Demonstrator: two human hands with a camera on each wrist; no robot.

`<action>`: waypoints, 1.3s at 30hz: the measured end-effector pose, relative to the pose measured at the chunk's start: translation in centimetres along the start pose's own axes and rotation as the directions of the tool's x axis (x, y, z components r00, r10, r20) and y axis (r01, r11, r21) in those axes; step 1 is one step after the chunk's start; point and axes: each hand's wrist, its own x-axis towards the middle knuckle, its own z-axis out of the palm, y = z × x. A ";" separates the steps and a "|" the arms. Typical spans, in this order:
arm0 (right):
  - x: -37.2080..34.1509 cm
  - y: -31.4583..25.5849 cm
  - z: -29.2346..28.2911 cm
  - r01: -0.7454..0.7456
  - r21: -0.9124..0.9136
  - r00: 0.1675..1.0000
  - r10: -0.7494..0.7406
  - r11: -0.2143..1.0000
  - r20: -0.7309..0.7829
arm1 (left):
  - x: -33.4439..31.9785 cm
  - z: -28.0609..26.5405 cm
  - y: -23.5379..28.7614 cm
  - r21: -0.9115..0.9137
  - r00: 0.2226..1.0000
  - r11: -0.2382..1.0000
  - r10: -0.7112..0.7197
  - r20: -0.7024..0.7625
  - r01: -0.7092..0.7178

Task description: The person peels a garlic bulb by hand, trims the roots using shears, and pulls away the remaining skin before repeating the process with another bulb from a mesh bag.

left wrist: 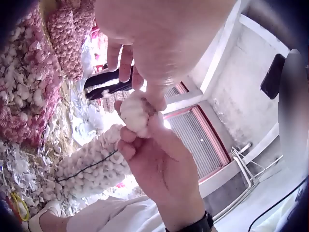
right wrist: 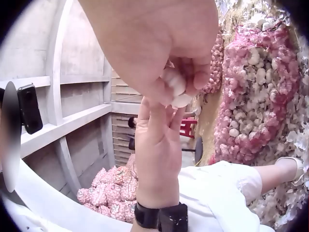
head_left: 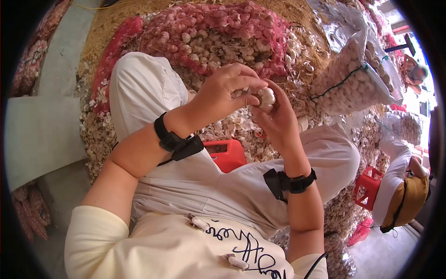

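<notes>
A whitish garlic bulb (head_left: 266,98) is held between the two hands above the lap. My left hand (head_left: 227,90) comes to it from the left, thumb and fingers bent at its near side. My right hand (head_left: 282,122) grips the bulb from the right, its fingers curled round it. In the left wrist view the bulb (left wrist: 135,113) sits between my left hand (left wrist: 164,43) above and my right hand (left wrist: 161,166) below. In the right wrist view, fingers of my right hand (right wrist: 161,43) partly hide the bulb (right wrist: 174,82), and my left hand (right wrist: 159,150) touches it from below.
A red net sack (head_left: 160,39) of garlic lies open in front, with loose skins around it. A full sack (head_left: 346,79) stands at the right. A red plastic stool (head_left: 230,156) is between the legs. Another person (head_left: 402,190) sits at the far right beside a red stool (head_left: 368,188).
</notes>
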 end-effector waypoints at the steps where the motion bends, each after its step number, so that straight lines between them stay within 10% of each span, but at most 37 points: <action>1: 0.0 -0.1 0.0 -0.023 0.040 1.000 0.023 0.999 0.021 | 0.0 0.1 0.0 0.072 0.996 0.994 0.084 -0.007 -0.083; 9: 0.0 -0.3 0.0 -0.016 0.030 1.000 0.016 0.999 0.016 | -0.2 0.6 -0.6 0.180 0.980 0.966 0.194 -0.035 -0.185; 15: 0.0 0.0 -0.1 0.039 -0.039 0.999 -0.039 0.999 -0.012 | -0.1 0.6 0.0 -0.116 0.993 0.993 0.022 -0.112 -0.035; 20: -0.5 -1.1 0.3 0.056 -0.259 0.998 -0.049 0.964 0.032 | 0.3 0.3 0.3 0.176 0.946 0.929 0.318 0.069 -0.325; 30: -0.3 -0.6 0.3 0.035 -0.230 0.997 -0.017 0.973 0.077 | 0.0 -0.1 0.5 0.110 0.981 0.975 0.189 0.052 -0.194; 35: 0.8 2.9 -3.6 -0.168 0.692 0.973 0.230 0.702 0.003 | 0.3 -0.3 -0.2 -0.034 0.998 0.998 0.046 -0.035 -0.048; 39: 2.8 2.2 -7.6 -0.128 0.858 0.849 0.502 0.498 -0.165 | 0.0 0.0 -1.3 0.011 1.000 1.000 0.011 0.014 -0.011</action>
